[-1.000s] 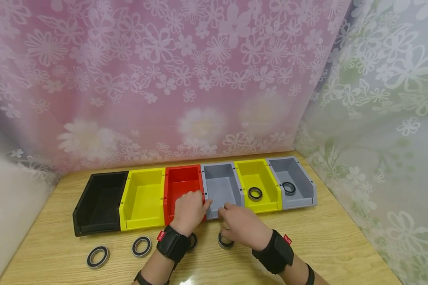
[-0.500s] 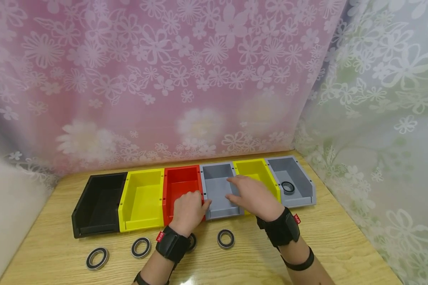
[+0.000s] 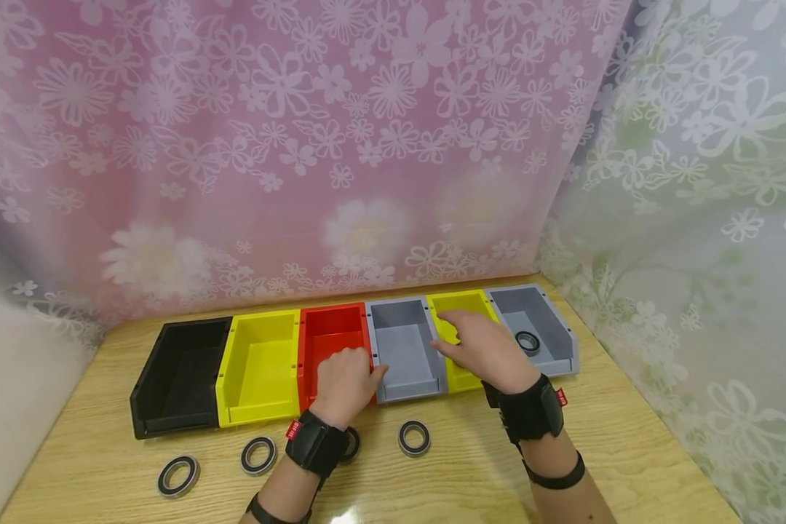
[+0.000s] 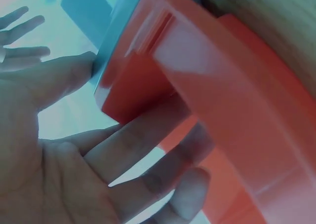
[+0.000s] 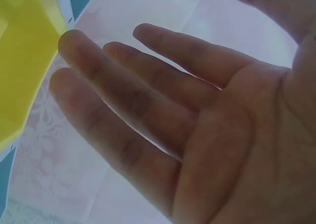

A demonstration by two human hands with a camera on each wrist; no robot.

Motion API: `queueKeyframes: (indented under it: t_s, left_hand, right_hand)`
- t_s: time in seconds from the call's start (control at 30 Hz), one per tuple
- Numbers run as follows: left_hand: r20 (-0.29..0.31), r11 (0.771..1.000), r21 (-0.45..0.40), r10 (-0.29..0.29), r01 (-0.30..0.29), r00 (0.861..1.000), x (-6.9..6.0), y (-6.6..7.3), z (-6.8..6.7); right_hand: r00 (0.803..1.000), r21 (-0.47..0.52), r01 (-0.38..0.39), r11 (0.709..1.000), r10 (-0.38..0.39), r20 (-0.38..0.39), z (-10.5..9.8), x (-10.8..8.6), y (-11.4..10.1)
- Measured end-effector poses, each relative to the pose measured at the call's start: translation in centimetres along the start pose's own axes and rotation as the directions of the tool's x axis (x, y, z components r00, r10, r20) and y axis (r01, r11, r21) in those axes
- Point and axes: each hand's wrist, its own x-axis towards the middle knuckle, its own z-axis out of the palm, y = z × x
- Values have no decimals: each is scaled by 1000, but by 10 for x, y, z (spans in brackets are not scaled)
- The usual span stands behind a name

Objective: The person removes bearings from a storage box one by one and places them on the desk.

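Note:
My left hand [image 3: 343, 386] is at the front of the red bin [image 3: 336, 317]. In the left wrist view, its bent fingers hook behind the red wall [image 4: 222, 100], while the thumb touches the grey bin's edge [image 4: 106, 49]. Over the right-hand yellow bin [image 3: 461, 380] hovers my right hand [image 3: 487, 349], its fingers spread and holding nothing. The right wrist view shows its bare palm and extended fingers [image 5: 133, 100]. Below the middle grey bin [image 3: 406, 353] a bearing ring [image 3: 414, 438] lies flat; another ring [image 3: 350, 444] is partly hidden by my left wrist.
A black bin [image 3: 183, 371] and another yellow bin [image 3: 262, 364] stand at the row's left. The right-end grey bin [image 3: 530, 306] holds a ring [image 3: 528, 343]. Two more rings [image 3: 178, 476], [image 3: 258, 455] lie on the wooden table [image 3: 445, 487] at the left. Floral curtains hang behind.
My right hand has moved away from the ring below the middle grey bin, up and right over the yellow bin, hiding the ring seen there. My left hand has stayed at the red bin.

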Motion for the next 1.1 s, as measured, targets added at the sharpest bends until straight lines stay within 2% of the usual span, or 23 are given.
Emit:
queueKeyframes:
  t_s: [0.13, 0.33, 0.5, 0.6, 0.73, 0.83, 1.0, 1.1]
  left_hand:
    - [-19, 1000, 30, 4, -3, 1000, 4, 3, -6]
    - [-95, 996, 88, 28, -20, 995, 13, 17, -19]
    - [-104, 991, 107, 88, -77, 991, 21, 39, -24]
    - [-90, 987, 115, 125, -114, 988, 24, 55, -23]
    - [-30, 985, 102, 142, -138, 989, 29, 73, -18]
    - [24, 987, 79, 140, -142, 990, 33, 81, -11]
    - [74, 988, 74, 131, -137, 989, 38, 87, 9]
    - [83, 989, 83, 119, -126, 989, 39, 89, 21]
  right_hand:
    - [1000, 2, -24, 1000, 24, -1, -3, -2, 6]
    - [999, -29, -30, 999, 30, -13, -6, -4, 14]
    - [999, -37, -34, 999, 34, -14, -5, -3, 18]
    - [999, -34, -37, 999, 37, -12, -4, -2, 20]
    - [999, -11, -39, 999, 39, -10, -7, -3, 22]
    - [999, 5, -35, 999, 35, -17, -10, -4, 25]
    - [999, -2, -38, 999, 38, -26, -14, -5, 29]
    - [999, -10, -45, 999, 45, -25, -15, -5, 31]
